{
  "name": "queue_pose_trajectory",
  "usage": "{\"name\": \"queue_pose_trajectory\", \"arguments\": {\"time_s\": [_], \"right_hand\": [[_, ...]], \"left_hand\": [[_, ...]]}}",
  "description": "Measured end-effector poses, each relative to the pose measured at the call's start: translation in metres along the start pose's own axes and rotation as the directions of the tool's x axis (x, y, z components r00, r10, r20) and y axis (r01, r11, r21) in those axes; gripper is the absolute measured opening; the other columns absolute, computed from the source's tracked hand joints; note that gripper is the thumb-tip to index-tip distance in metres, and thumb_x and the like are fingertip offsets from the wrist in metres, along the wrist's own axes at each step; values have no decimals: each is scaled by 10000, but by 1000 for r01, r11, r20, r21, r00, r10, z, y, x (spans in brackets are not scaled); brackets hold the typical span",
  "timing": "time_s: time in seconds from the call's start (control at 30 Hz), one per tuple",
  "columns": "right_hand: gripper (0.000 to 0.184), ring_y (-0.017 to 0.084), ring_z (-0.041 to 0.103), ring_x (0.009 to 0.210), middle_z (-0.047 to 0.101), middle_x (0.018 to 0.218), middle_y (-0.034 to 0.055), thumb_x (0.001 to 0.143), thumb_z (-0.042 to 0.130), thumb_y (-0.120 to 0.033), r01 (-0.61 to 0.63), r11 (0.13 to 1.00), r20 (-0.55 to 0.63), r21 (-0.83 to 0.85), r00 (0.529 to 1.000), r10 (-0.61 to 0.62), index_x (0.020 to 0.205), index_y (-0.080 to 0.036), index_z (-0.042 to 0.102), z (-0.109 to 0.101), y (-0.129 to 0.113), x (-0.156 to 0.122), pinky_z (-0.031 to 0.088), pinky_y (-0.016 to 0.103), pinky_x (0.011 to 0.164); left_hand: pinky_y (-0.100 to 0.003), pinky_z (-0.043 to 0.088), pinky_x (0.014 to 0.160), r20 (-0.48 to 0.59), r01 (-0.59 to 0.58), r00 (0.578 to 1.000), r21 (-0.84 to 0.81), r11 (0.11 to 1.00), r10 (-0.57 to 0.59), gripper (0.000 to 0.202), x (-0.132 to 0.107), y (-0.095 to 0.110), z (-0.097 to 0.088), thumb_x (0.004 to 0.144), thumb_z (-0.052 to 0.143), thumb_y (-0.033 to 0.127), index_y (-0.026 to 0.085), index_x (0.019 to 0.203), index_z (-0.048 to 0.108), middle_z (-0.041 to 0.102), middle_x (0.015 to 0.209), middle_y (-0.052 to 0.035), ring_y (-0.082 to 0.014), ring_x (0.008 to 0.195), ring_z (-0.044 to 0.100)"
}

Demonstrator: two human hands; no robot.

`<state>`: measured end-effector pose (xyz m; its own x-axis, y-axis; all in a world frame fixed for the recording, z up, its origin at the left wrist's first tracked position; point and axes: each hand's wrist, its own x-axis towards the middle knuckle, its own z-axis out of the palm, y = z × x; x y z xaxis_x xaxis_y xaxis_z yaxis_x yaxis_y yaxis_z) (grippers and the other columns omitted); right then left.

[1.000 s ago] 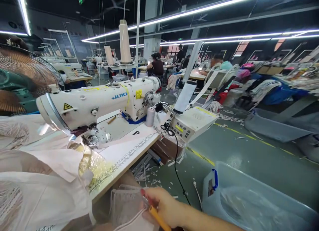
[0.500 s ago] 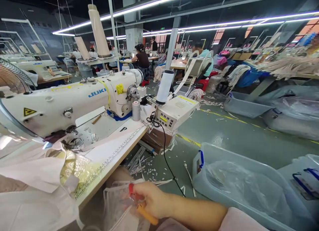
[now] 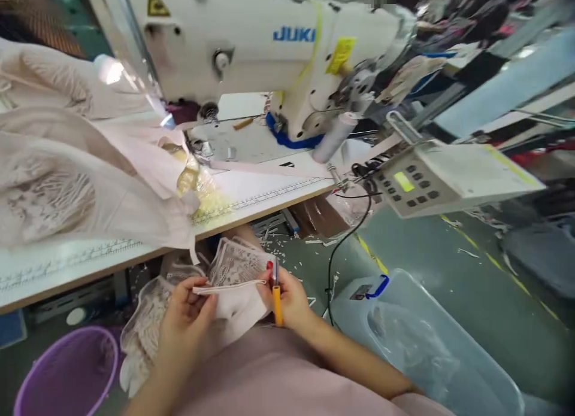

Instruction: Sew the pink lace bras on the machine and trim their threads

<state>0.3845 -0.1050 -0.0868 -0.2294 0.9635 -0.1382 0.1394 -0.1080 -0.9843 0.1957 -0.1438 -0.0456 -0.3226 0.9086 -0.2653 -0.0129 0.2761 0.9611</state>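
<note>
In the head view, a pale pink garment piece with lace lies over my lap, its folded edge stretched between my hands. My left hand pinches the left end of that edge. My right hand is closed around what look like thread snips, with an orange handle and a red part. Its fingertips also grip the fabric's right end. The blades are mostly hidden. More lace fabric hangs beside my left hand.
A JUKI sewing machine stands on the table, with pale fabric heaped at its left. A control box juts out at right, trailing a black cable. A purple bin and a clear tub flank me.
The view has tilted down toward my lap. My left hand has come into sight holding the fabric edge. My right hand, still holding the snips, now also grips that edge.
</note>
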Motion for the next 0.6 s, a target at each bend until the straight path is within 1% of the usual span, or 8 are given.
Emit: {"name": "queue_pose_trajectory", "arguments": {"time_s": [0.07,0.13,0.23,0.33,0.4,0.47,0.53,0.6], "right_hand": [[338,120,435,603,518,702,-1,715,674,-468,-25,999,11,29,1000,25,756,-193,481,0,-2,1,385,251,557],[326,141,489,638,550,725,15,709,685,-448,-22,998,9,51,1000,21,752,-201,478,0,-4,2,422,271,594],[318,173,555,703,575,745,30,715,678,-449,-15,998,12,63,1000,14,746,-212,469,1,-7,4,469,304,662],[320,188,581,721,591,756,40,711,683,-455,-20,998,9,54,1000,20,748,-215,475,2,-9,8,487,319,680],[305,193,594,734,604,768,50,724,676,-449,-6,997,26,72,1000,5,757,-211,488,2,-11,10,491,318,676],[284,191,599,737,612,769,52,739,671,-432,16,994,43,104,999,-21,765,-206,501,3,-14,12,491,308,667],[277,178,590,709,613,756,42,731,685,-410,29,992,59,122,998,-37,759,-203,503,4,-17,13,486,291,643],[282,160,566,669,600,734,26,719,692,-403,32,993,76,111,996,-40,743,-201,497,5,-21,14,473,272,609]], "left_hand": [[-226,535,558,-16,-15,1000,-63,998,14,415,0,-1,4,675,722,360,196,985,499,662,710,10,-137,635,646],[-237,538,588,-22,-50,999,-80,995,49,438,0,-4,5,699,702,329,197,1043,466,660,715,10,-140,652,653],[-257,548,619,-6,-109,994,-29,994,109,515,0,-11,3,737,673,297,194,1164,405,668,760,-1,-153,692,666],[-258,549,614,4,-152,988,35,988,152,605,1,-17,0,765,645,285,184,1275,334,676,783,-8,-150,683,659],[-264,553,629,3,-151,988,57,987,151,635,2,-17,-1,780,627,298,177,1315,306,686,804,-18,-152,696,662],[-271,557,633,1,-121,993,84,989,121,650,2,-17,-3,790,617,329,174,1334,299,692,832,-28,-159,709,666],[-283,562,636,15,-83,997,120,989,82,645,3,-14,-10,803,606,363,176,1343,308,693,845,-35,-170,718,669],[-311,568,665,44,-101,995,173,980,95,624,3,-10,-20,820,590,378,193,1350,318,693,872,-43,-188,751,676]]}}
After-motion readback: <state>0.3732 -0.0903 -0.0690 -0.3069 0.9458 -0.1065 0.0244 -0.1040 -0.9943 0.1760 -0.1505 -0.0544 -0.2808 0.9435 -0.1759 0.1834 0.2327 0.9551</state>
